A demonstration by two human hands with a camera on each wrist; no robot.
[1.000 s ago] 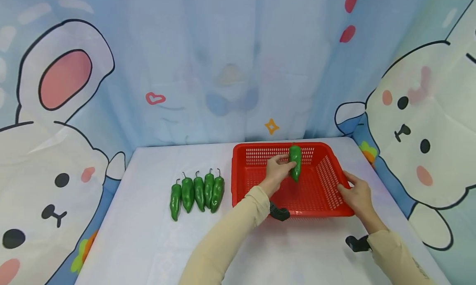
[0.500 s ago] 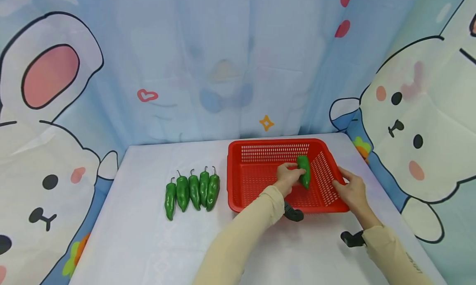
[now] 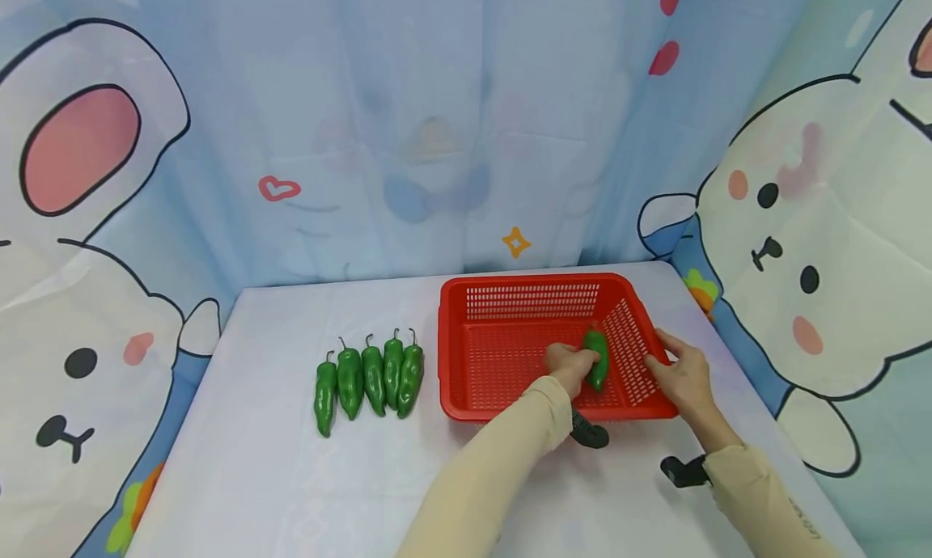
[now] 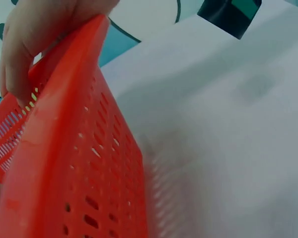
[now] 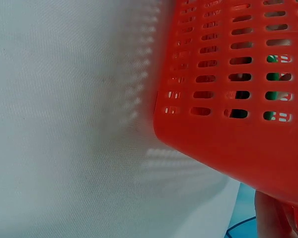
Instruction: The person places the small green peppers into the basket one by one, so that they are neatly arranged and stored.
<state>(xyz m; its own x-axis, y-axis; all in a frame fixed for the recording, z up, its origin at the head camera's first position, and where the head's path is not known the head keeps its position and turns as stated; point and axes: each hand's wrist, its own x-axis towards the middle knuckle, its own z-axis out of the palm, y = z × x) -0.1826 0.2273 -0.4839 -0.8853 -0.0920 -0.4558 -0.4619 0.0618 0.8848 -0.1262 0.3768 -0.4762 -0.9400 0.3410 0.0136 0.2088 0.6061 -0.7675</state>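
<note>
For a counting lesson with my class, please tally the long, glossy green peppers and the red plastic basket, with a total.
Long, glossy green peppers: 6 (5 on the white-covered table, 1 in the left hand)
Red, rectangular, slotted plastic basket: 1
Total: 7

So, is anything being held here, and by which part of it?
Yes, two things: the left hand pinches a green pepper around its middle, and the right hand grips the red basket by its right rim.

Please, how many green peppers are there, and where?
6. Five peppers lie in a row on the table, left of the red basket; one pepper is in the left grip, inside the basket. The left arm may hide others.
</note>
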